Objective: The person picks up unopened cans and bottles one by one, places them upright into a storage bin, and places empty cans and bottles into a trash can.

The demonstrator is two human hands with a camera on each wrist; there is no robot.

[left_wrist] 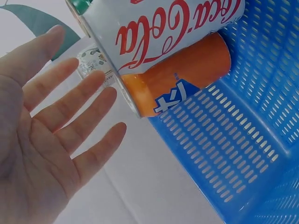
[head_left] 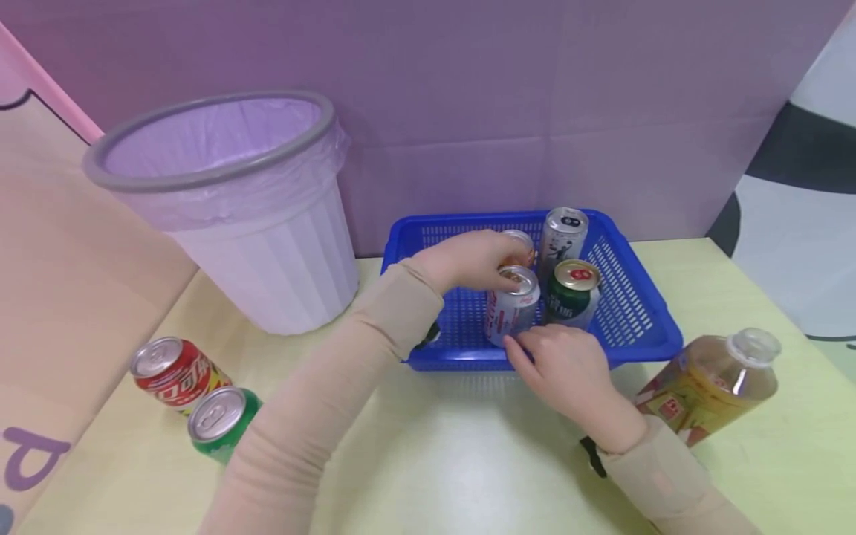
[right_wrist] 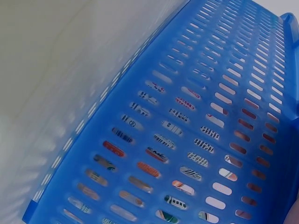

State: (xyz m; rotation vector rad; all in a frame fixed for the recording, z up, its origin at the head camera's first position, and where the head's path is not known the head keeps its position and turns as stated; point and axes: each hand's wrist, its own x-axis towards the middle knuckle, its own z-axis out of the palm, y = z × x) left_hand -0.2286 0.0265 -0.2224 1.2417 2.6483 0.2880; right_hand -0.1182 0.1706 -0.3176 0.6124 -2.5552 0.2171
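**Left hand (head_left: 468, 260) spread at the coke can (head_left: 510, 316), right hand (head_left: 565, 364) on the basket (head_left: 618, 286)**

We have our left hand near the top of the coke can, its fingers spread and pinching nothing; whether a fingertip touches the metal, we cannot tell. Our right hand grips the basket's near rim, fingers bent over it, seemingly to steady it.

The coke can stands upright inside the basket, close to the near wall. Just behind it is the orange can (left_wrist: 191, 70); to its right are the silver can (head_left: 560, 245) and the gold-topped can (head_left: 567, 299).

We judge the step in hand to be handling one can in the basket; the loose fingers fit the start of a grasp as well as the end of a release. Taking the coke can would call for closing thumb and fingers round its top and lifting straight up, clear of its neighbours. Leaving it would call for raising the left hand without a knock.

On the table (head_left: 414, 461), the red can (head_left: 183, 379) and green can (head_left: 230, 427) stand near the bin (head_left: 274, 260); the bottle (head_left: 709, 386) is at our right.
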